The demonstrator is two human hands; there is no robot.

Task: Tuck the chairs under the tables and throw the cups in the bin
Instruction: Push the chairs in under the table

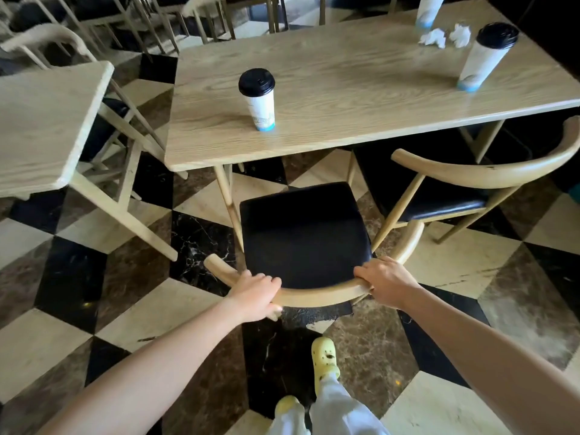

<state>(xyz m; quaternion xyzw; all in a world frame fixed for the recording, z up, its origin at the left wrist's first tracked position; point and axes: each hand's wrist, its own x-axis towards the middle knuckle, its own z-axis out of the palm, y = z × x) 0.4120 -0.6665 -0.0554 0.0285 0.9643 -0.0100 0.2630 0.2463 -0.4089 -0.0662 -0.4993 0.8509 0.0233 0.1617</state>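
A wooden chair (303, 237) with a black seat stands in front of me, its seat just short of the light wooden table (361, 83). My left hand (255, 295) grips the left part of its curved backrest, and my right hand (384, 282) grips the right part. On the table stand a white paper cup with a black lid (259, 100) near the front edge, a second lidded cup (485, 58) at the right, and a third cup (428, 11) at the back, cut off by the frame's top.
A second chair (445, 189) sits partly under the table at the right. Crumpled napkins (447, 36) lie near the far cups. Another table (40, 120) with chairs stands at the left. The floor is checkered marble; my yellow shoes (324, 357) are below the chair.
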